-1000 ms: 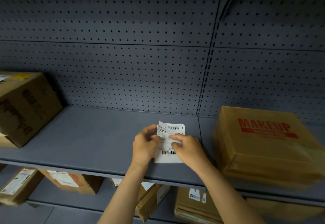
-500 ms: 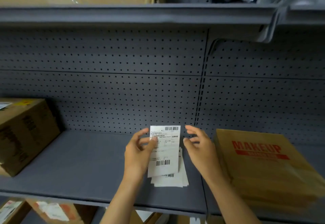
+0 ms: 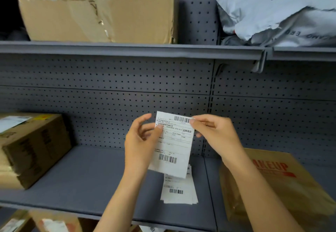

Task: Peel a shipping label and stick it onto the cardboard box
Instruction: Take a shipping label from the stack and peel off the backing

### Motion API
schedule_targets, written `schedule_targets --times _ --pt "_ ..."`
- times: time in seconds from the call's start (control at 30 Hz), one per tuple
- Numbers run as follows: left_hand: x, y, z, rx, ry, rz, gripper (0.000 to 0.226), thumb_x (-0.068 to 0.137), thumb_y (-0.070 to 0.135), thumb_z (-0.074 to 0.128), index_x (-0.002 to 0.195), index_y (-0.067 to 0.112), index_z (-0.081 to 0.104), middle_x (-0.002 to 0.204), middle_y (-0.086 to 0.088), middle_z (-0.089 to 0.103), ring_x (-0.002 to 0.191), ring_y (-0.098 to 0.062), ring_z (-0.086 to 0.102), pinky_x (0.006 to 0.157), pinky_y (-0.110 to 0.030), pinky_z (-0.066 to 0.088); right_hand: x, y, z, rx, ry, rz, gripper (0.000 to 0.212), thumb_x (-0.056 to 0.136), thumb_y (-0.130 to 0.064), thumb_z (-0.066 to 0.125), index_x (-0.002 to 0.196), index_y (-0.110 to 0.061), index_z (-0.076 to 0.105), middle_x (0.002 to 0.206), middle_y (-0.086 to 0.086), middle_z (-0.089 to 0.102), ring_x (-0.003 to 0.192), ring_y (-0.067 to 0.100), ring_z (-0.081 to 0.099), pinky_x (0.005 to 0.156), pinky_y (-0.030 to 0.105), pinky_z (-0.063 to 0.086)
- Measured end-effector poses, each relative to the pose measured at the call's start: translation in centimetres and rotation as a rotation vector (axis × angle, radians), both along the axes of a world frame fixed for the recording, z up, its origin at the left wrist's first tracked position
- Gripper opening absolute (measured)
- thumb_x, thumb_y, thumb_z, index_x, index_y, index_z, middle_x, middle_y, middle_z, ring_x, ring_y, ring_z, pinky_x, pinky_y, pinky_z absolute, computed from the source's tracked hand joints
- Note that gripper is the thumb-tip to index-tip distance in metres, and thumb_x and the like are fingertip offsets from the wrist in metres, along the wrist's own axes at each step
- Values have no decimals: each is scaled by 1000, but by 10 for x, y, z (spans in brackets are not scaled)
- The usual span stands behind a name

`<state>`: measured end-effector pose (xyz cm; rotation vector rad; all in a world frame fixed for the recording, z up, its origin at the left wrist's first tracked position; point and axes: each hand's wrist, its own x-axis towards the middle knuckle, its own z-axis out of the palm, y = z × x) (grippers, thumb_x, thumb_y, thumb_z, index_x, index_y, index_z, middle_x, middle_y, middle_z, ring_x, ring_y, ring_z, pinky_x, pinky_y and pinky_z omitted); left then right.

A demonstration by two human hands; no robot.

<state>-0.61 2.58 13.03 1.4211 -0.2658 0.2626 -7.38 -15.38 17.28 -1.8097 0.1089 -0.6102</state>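
A white shipping label (image 3: 174, 144) with two barcodes is held upright in the air above the grey shelf (image 3: 87, 180). My left hand (image 3: 140, 144) grips its left edge, thumb on the front. My right hand (image 3: 216, 135) pinches its top right corner between thumb and forefinger. Below it, a small stack of more labels (image 3: 179, 190) lies flat on the shelf. A flat cardboard box printed "MAKEUP" (image 3: 283, 186) sits at the right, partly behind my right forearm. Another cardboard box (image 3: 34, 148) with a label on top stands at the left.
A perforated grey back panel (image 3: 109, 93) closes the shelf behind. The upper shelf carries a large taped cardboard box (image 3: 98, 9) and torn grey mailer bags (image 3: 276, 15). More labelled boxes (image 3: 52, 222) show on the shelf below.
The label has been lifted off the stack and raised. My right hand, open beside it half a second ago, now pinches its top right corner. The view has tilted upward.
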Motion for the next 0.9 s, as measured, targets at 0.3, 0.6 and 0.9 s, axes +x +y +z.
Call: schedule_targets --times 0.3,0.6,0.9 --pt "-32 -30 9 477 -421 245 12 90 44 68 102 46 71 110 27 64 117 -9 31 98 -23 30 -6 14 3 81 -16 57 9 88 -30 73 92 -27 80 80 -4 80 65 6 67 63 21 48" --pt "-38 -28 19 308 -280 22 13 91 45 66 100 52 72 114 30 58 132 -1 36 97 -21 38 -7 12 4 203 -4 144 13 87 -22 72 93 -17 82 85 12 79 75 16 67 64 30 45" --pt "-35 -24 20 270 -253 -6 14 93 42 65 97 51 76 110 25 69 134 1 40 102 -25 42 -6 14 7 213 -20 185 12 87 -13 71 88 -13 82 81 9 79 74 14 69 61 29 42"
